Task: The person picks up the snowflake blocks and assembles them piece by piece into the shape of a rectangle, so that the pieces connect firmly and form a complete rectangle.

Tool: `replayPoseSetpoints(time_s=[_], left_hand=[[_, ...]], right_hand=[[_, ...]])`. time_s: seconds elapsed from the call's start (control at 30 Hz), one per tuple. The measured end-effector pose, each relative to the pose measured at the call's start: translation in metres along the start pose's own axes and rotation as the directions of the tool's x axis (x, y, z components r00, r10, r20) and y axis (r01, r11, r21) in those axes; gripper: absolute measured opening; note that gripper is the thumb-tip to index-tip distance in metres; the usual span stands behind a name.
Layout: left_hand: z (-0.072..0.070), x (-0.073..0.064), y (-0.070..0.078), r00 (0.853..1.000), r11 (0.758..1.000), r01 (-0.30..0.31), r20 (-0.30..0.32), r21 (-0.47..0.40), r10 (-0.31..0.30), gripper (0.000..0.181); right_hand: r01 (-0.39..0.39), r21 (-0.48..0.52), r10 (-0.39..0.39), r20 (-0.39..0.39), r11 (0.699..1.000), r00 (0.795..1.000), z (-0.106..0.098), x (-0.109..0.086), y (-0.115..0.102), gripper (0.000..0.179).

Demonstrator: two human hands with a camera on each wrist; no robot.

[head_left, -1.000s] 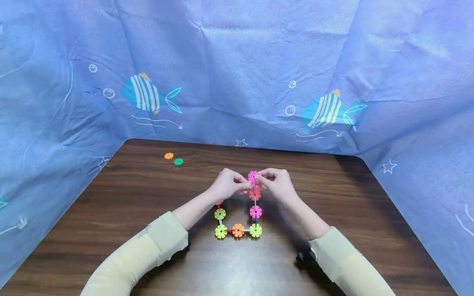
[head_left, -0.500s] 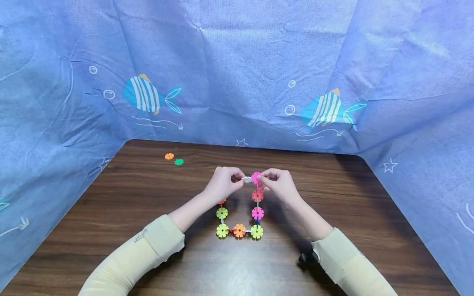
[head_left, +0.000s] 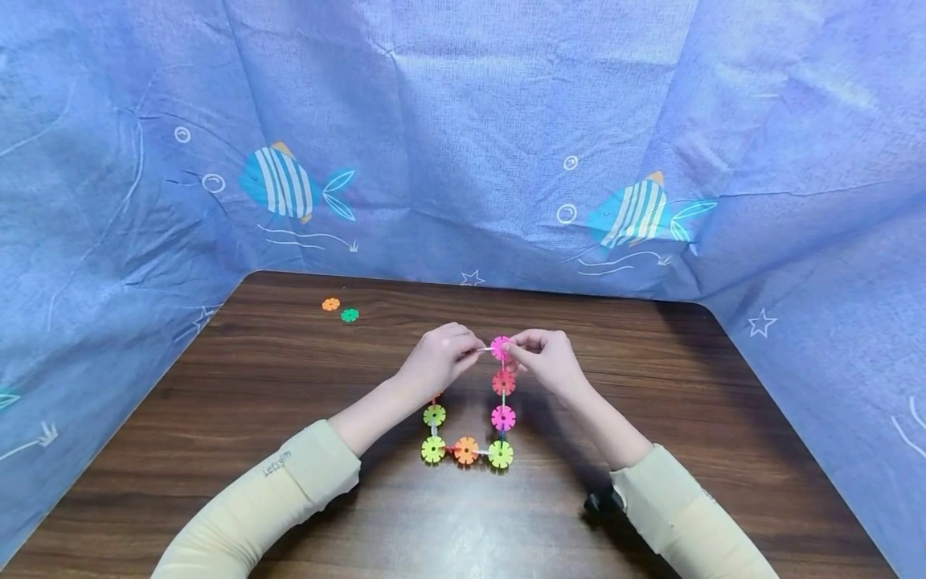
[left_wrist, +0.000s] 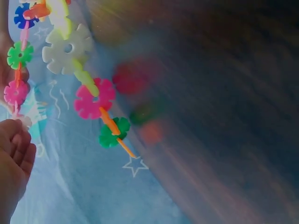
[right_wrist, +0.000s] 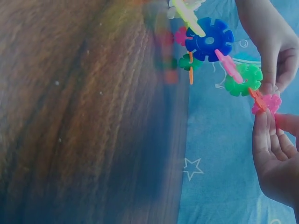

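A U-shaped chain of notched plastic flower discs (head_left: 466,450) stands over the table in the head view, its right side rising to a pink disc (head_left: 501,347). My right hand (head_left: 546,363) pinches that pink disc between thumb and fingers. From the left, my left hand (head_left: 437,358) pinches a white disc (head_left: 486,349), seen edge-on against the pink one's left edge; how deep it sits in the notch I cannot tell. The left forearm and hand partly hide the chain's left side. In the right wrist view, both hands meet at the pink disc (right_wrist: 270,103).
Two loose discs, one orange (head_left: 330,304) and one green (head_left: 350,315), lie toward the back left of the brown wooden table (head_left: 289,362). A blue cloth with printed fish (head_left: 463,161) hangs around the table's back and sides.
The left hand has shifted slightly left from below the pink disc. The white disc, broad face showing half a second ago, is now turned edge-on beside the pink disc. The right hand stays nearly still.
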State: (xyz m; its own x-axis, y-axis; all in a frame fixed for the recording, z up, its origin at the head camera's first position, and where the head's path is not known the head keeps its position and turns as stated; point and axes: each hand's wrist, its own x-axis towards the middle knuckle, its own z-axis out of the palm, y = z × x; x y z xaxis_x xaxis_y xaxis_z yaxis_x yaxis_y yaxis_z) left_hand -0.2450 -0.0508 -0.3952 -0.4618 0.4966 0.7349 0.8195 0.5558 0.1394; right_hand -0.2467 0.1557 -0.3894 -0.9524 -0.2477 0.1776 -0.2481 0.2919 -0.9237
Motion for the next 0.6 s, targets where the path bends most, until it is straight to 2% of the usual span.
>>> replayPoseSetpoints(time_s=[0.1,0.23,0.47,0.6], left_hand=[[-0.0006,-0.001,-0.0013,0.996,0.997,-0.08,-0.026,0.006,0.08,0.006],[-0.0021,-0.001,-0.0024,0.986,0.987,-0.159,-0.043,0.013,0.159,0.008],[-0.0017,-0.002,-0.0046,0.972,0.975,-0.223,-0.068,0.013,0.223,0.007],[0.0,-0.0014,-0.0052,0.97,0.973,-0.232,-0.072,0.013,0.233,0.006]], right_hand=[[0.006,-0.004,-0.006,0.01,1.0,1.0,0.0,-0.0007,-0.0003,0.018],[0.017,0.006,-0.017,0.021,1.0,1.0,0.0002,-0.0013,-0.0015,0.017],[0.019,0.026,-0.02,0.019,0.999,1.0,0.0021,-0.0014,-0.0031,0.014],[0.029,0.012,-0.029,0.023,1.0,0.999,0.0012,-0.0012,-0.0022,0.014]])
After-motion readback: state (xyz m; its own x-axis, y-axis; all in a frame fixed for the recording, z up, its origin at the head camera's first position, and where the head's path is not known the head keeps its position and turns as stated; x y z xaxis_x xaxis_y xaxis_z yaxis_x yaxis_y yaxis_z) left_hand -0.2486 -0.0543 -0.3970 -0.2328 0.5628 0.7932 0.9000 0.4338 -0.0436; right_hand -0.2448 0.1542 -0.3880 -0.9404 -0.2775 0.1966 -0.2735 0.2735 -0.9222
